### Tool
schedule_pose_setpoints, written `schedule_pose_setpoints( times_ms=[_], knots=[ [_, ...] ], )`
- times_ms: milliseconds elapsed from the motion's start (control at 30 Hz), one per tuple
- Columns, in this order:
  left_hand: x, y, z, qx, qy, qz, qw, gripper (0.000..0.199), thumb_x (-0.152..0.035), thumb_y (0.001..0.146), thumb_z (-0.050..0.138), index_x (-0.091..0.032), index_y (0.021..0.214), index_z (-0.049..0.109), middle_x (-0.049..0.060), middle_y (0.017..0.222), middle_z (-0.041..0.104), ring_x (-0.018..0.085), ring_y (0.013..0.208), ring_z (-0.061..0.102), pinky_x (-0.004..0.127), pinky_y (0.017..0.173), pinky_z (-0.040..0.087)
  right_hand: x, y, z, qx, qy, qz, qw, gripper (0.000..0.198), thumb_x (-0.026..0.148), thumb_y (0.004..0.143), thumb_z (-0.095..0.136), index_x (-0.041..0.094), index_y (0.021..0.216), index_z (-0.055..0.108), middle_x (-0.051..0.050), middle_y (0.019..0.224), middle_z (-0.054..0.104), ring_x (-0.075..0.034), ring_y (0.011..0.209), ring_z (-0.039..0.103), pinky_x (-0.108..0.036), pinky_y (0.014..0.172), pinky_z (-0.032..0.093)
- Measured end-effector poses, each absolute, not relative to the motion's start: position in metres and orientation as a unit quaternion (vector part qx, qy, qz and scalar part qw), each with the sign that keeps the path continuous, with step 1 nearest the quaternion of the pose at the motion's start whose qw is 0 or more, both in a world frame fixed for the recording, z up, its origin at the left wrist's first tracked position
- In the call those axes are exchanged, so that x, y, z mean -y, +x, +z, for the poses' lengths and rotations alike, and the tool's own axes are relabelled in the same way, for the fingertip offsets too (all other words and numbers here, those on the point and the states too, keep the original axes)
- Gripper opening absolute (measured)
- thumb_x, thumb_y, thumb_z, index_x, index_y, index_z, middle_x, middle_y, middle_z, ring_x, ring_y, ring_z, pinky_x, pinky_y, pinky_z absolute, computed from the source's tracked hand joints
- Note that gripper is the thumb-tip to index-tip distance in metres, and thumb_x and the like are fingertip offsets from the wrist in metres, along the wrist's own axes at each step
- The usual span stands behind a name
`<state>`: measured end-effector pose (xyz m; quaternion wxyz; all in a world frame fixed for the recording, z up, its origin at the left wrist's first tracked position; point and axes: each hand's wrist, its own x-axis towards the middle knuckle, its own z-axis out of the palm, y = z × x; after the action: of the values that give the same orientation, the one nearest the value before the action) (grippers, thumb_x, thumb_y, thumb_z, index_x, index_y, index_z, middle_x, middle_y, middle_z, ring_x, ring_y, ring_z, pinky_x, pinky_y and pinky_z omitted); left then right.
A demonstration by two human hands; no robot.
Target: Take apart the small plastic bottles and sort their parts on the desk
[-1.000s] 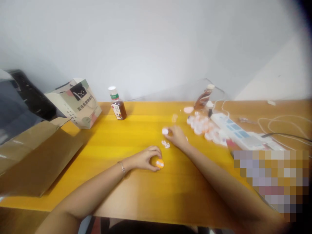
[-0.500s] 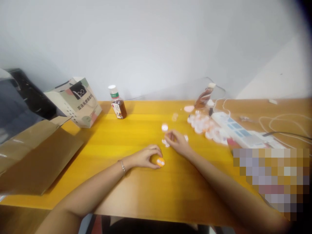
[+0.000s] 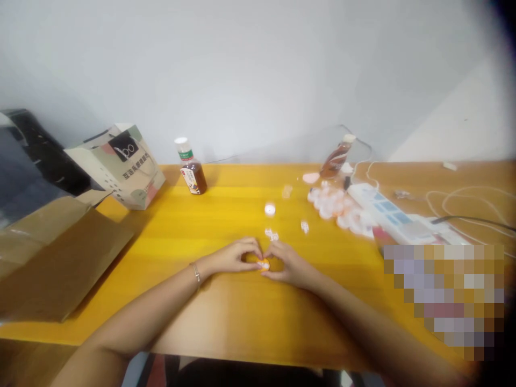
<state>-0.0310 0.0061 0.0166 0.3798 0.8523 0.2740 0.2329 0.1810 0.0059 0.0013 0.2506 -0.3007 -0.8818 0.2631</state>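
Head view: Pinches a small, round orange piece with white top markings (image 3: 264, 264) narrowly between the fingertips of the bare left hand (image 3: 234, 256) and bare right hand (image 3: 292, 265), on or just above a glossy yellow-brown wooden table (image 3: 209, 226). Braces from opposite sides, presumably for steadiness. Has small white dark-flecked pieces (image 3: 274, 236) just beyond, likely for easy reach.

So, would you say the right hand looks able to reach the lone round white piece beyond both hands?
Probably yes: nothing tall stands between the right hand and the round white piece, only small white bits. That hand is at the orange piece, though, and would likely need freeing first.
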Motion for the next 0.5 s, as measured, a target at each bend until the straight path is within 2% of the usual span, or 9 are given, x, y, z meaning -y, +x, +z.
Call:
schedule_pose_setpoints(
  times_ms=[100, 200, 367, 500],
  knots=[
    [-0.003, -0.028, 0.019, -0.289, 0.861, 0.216, 0.359, 0.017, -0.029, 0.082, 0.055, -0.018, 0.092, 0.063, 0.006, 0.093, 0.057, 0.015, 0.088, 0.053, 0.026, 0.081, 0.041, -0.005, 0.181, -0.002, 0.876, -0.312, 0.257, 0.262, 0.018, 0.027, 0.070, 0.066, 0.021, 0.077, 0.051, -0.002, 0.077, 0.055, -0.016, 0.073, 0.053, -0.028, 0.067, 0.041],
    [0.000, -0.022, 0.020, -0.349, 0.853, 0.205, 0.330, 0.013, -0.027, 0.081, 0.056, -0.017, 0.085, 0.063, 0.004, 0.085, 0.057, 0.014, 0.080, 0.054, 0.025, 0.074, 0.042, -0.004, 0.178, -0.005, 0.873, -0.320, 0.251, 0.270, 0.018, 0.025, 0.069, 0.065, 0.021, 0.075, 0.049, -0.001, 0.075, 0.055, -0.016, 0.072, 0.052, -0.027, 0.066, 0.041],
    [0.001, -0.013, 0.015, -0.421, 0.836, 0.174, 0.305, 0.007, -0.022, 0.071, 0.063, -0.016, 0.074, 0.060, 0.001, 0.075, 0.059, 0.012, 0.067, 0.053, 0.022, 0.062, 0.041, -0.001, 0.174, -0.005, 0.872, -0.326, 0.248, 0.268, 0.019, 0.018, 0.064, 0.063, 0.021, 0.076, 0.048, -0.001, 0.075, 0.055, -0.017, 0.073, 0.052, -0.028, 0.066, 0.040],
    [0.003, -0.009, 0.013, -0.429, 0.844, 0.187, 0.260, 0.009, -0.019, 0.067, 0.066, -0.016, 0.070, 0.058, 0.001, 0.074, 0.059, 0.013, 0.067, 0.054, 0.022, 0.062, 0.039, -0.001, 0.173, -0.005, 0.869, -0.335, 0.251, 0.262, 0.019, 0.016, 0.063, 0.062, 0.021, 0.075, 0.048, -0.001, 0.075, 0.055, -0.017, 0.073, 0.052, -0.028, 0.066, 0.040]
  ],
)
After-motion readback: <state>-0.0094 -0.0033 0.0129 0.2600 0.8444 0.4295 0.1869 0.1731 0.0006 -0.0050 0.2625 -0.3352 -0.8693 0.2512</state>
